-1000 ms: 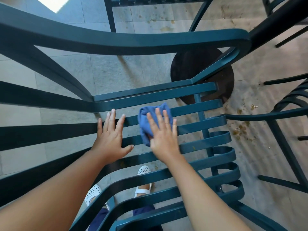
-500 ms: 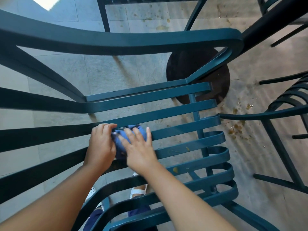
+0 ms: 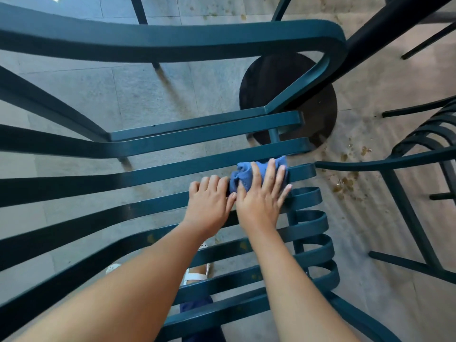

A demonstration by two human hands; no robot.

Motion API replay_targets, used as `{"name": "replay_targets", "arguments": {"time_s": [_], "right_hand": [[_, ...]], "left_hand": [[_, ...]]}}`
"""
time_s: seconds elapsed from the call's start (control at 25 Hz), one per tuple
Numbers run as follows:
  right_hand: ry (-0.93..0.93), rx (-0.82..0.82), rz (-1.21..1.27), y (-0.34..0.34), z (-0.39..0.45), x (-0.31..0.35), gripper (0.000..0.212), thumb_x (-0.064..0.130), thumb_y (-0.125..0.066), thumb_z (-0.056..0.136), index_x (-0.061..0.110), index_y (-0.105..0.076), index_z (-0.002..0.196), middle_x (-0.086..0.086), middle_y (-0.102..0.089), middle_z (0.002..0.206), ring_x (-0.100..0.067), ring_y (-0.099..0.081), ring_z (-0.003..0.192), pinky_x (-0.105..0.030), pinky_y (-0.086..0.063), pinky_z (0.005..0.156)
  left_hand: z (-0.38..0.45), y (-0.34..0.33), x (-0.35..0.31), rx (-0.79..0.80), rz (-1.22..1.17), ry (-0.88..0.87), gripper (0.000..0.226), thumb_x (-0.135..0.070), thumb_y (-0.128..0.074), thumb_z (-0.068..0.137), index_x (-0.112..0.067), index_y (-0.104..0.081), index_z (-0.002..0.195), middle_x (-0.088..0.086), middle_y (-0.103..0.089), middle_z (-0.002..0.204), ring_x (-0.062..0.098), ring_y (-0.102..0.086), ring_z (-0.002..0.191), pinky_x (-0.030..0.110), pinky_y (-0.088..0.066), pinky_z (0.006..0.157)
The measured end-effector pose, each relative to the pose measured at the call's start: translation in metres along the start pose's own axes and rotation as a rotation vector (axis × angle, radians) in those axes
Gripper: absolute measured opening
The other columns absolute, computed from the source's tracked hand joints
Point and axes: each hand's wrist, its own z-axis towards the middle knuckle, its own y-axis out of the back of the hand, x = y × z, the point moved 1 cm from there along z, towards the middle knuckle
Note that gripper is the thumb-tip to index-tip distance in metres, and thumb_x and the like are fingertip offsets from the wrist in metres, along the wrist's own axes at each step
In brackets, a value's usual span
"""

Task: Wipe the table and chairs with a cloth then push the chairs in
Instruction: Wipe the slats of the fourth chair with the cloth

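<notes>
Grey tiled floor [image 3: 153, 90] below, with brownish spots [image 3: 345, 183] at right near a round black table base [image 3: 291, 99]. Dark teal slatted chair [image 3: 172, 169] fills the view, armrest curving across the top. Blue cloth [image 3: 249, 175] sits bunched on a seat slat toward the right end. Right hand [image 3: 261, 198] lies flat over the cloth, fingers straight and spread, pressing it down, grip released. Left hand [image 3: 209, 201] just beside it, fingers curled over the slat edge, seemingly clenched on the slat though fingertips are hidden. Second chair [image 3: 419, 174] stands at right. White sandals [image 3: 197, 275] show through the slats.
</notes>
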Motion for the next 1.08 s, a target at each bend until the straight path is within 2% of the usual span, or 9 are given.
{"name": "replay_targets", "arguments": {"time_s": [0.12, 0.24, 0.36, 0.56, 0.68, 0.8, 0.88, 0.96, 1.08], "right_hand": [[-0.093, -0.082, -0.001, 0.013, 0.027, -0.046, 0.061, 0.047, -0.027, 0.090, 0.018, -0.034, 0.142, -0.020, -0.018, 0.154, -0.039, -0.011, 0.142, -0.060, -0.011, 0.110], [-0.306, -0.096, 0.105, 0.026, 0.060, -0.072, 0.055, 0.037, -0.040, 0.095, 0.014, -0.033, 0.144, -0.021, -0.024, 0.150, -0.039, -0.025, 0.137, -0.056, -0.021, 0.111], [-0.372, -0.130, 0.140, 0.025, 0.053, -0.057, 0.056, 0.033, -0.038, 0.093, 0.008, -0.035, 0.143, -0.027, -0.028, 0.147, -0.048, -0.026, 0.134, -0.057, -0.023, 0.110], [-0.026, -0.073, 0.009, 0.014, 0.024, -0.038, 0.057, 0.038, -0.041, 0.089, 0.005, -0.046, 0.136, -0.030, -0.033, 0.143, -0.056, -0.023, 0.132, -0.059, -0.020, 0.108], [-0.244, -0.065, 0.211, 0.035, 0.078, -0.075, 0.044, 0.031, -0.045, 0.090, 0.004, -0.053, 0.123, -0.024, -0.049, 0.128, -0.043, -0.044, 0.120, -0.040, -0.036, 0.099], [-0.562, 0.079, 0.417, 0.046, 0.112, -0.105, 0.036, 0.023, -0.044, 0.092, 0.004, -0.051, 0.122, -0.020, -0.055, 0.126, -0.037, -0.050, 0.115, -0.036, -0.039, 0.091], [-0.508, -0.048, 0.358, 0.043, 0.097, -0.090, 0.037, 0.020, -0.044, 0.093, 0.004, -0.050, 0.127, -0.019, -0.051, 0.131, -0.037, -0.047, 0.119, -0.037, -0.037, 0.096], [-0.296, -0.197, 0.305, 0.030, 0.062, -0.068, 0.041, 0.010, -0.044, 0.089, 0.002, -0.051, 0.129, -0.023, -0.045, 0.136, -0.042, -0.040, 0.126, -0.041, -0.027, 0.106], [-0.050, -0.129, 0.220, 0.016, 0.015, -0.035, 0.062, -0.007, -0.043, 0.074, 0.004, -0.048, 0.135, -0.024, -0.031, 0.147, -0.048, -0.018, 0.137, -0.049, -0.011, 0.115]], "left_hand": [[-0.001, -0.004, -0.006, 0.018, 0.087, 0.047, 0.060, -0.055, -0.023, 0.093, -0.019, -0.045, 0.135, 0.006, -0.055, 0.122, 0.027, -0.051, 0.111, 0.043, -0.023, 0.094], [-0.002, -0.004, -0.009, 0.101, 0.095, 0.060, 0.062, -0.054, -0.010, 0.096, -0.026, -0.002, 0.150, 0.000, -0.017, 0.156, 0.022, -0.013, 0.144, 0.048, 0.004, 0.113], [-0.002, -0.003, -0.010, 0.081, 0.078, 0.067, 0.061, -0.052, -0.004, 0.096, -0.026, 0.006, 0.150, -0.001, -0.011, 0.158, 0.020, -0.006, 0.145, 0.048, 0.007, 0.114], [-0.002, 0.001, -0.008, 0.114, 0.083, 0.047, 0.072, -0.058, 0.010, 0.086, -0.025, 0.004, 0.150, -0.001, -0.013, 0.157, 0.021, -0.008, 0.145, 0.047, 0.006, 0.114], [-0.002, 0.003, -0.006, 0.146, 0.079, 0.030, 0.063, -0.055, 0.000, 0.094, -0.026, 0.007, 0.149, -0.001, -0.006, 0.158, 0.020, -0.003, 0.145, 0.046, 0.009, 0.113], [-0.001, 0.004, -0.002, 0.139, 0.053, -0.005, 0.060, -0.049, -0.010, 0.097, -0.025, 0.006, 0.150, -0.002, -0.004, 0.158, 0.020, 0.000, 0.145, 0.045, 0.010, 0.113], [-0.004, 0.004, 0.005, 0.130, 0.013, -0.060, 0.063, -0.052, -0.012, 0.097, -0.022, 0.003, 0.150, 0.000, -0.008, 0.158, 0.019, -0.001, 0.145, 0.044, 0.010, 0.114], [-0.012, 0.003, 0.014, 0.128, -0.016, -0.136, 0.073, -0.061, -0.010, 0.091, -0.019, 0.003, 0.150, 0.001, -0.008, 0.157, 0.019, 0.001, 0.145, 0.039, 0.014, 0.115], [-0.038, 0.005, 0.034, 0.158, -0.066, -0.136, 0.096, -0.074, -0.012, 0.075, -0.017, 0.013, 0.148, 0.001, 0.010, 0.158, 0.019, 0.016, 0.143, 0.037, 0.019, 0.112]]}}
